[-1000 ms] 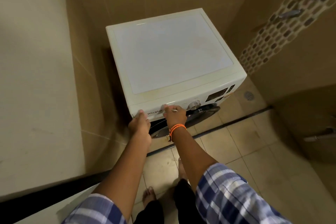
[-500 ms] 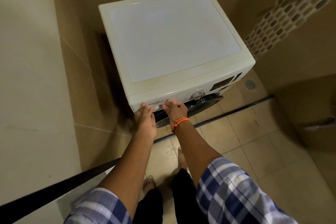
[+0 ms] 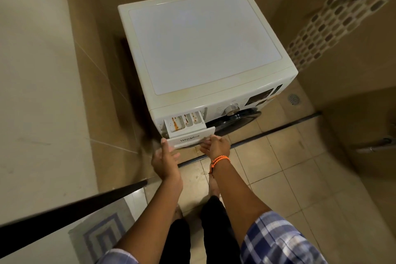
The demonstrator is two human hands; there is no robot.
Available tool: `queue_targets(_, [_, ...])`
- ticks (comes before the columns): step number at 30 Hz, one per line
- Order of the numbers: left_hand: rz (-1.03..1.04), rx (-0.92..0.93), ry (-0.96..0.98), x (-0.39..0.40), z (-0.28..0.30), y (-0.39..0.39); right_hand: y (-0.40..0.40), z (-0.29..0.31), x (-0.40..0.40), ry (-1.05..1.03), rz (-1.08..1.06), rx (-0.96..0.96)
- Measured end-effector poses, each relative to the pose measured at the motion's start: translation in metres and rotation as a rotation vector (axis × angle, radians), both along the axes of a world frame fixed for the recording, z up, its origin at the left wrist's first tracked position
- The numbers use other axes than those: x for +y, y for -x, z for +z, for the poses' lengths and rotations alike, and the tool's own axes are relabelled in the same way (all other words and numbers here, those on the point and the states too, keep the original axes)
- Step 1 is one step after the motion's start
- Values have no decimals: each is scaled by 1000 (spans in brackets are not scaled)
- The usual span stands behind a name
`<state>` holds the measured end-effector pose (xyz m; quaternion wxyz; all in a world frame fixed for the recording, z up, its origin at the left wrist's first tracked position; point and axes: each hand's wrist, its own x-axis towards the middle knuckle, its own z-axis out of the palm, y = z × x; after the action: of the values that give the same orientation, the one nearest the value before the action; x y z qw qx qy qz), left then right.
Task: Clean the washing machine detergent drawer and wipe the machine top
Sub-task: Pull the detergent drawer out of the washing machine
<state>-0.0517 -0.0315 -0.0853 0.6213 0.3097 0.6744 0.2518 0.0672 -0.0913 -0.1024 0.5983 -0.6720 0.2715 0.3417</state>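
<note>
Hands first: my left hand (image 3: 165, 159) has its thumb against the left end of the white plastic detergent drawer (image 3: 188, 129), fingers loosely spread beneath, while my right hand (image 3: 216, 146) curls its fingers under the drawer's front lip at 3 o'clock of the Whirlpool logo. I see the drawer pulled partway out of the white front-loading washing machine (image 3: 203, 45), at its front-left corner; orange residue streaks its compartments. A silver round dial (image 3: 231, 109) sits at the drawer's 2 o'clock.
</note>
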Motion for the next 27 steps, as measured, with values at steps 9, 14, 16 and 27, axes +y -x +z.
queue_targets(9, [-410,76,-62,62,-13,-24,-50,11,30,217,682,-508])
queue_targets(14, [-390,106,-63,62,-13,-22,-46,1,28,280,668,-536])
queue_targets(16, [-393,115,-58,52,-11,-18,-39,0,19,283,654,-551])
queue_targets(27, [-482,189,-50,11,-14,10,-6,5,-26,348,712,-640])
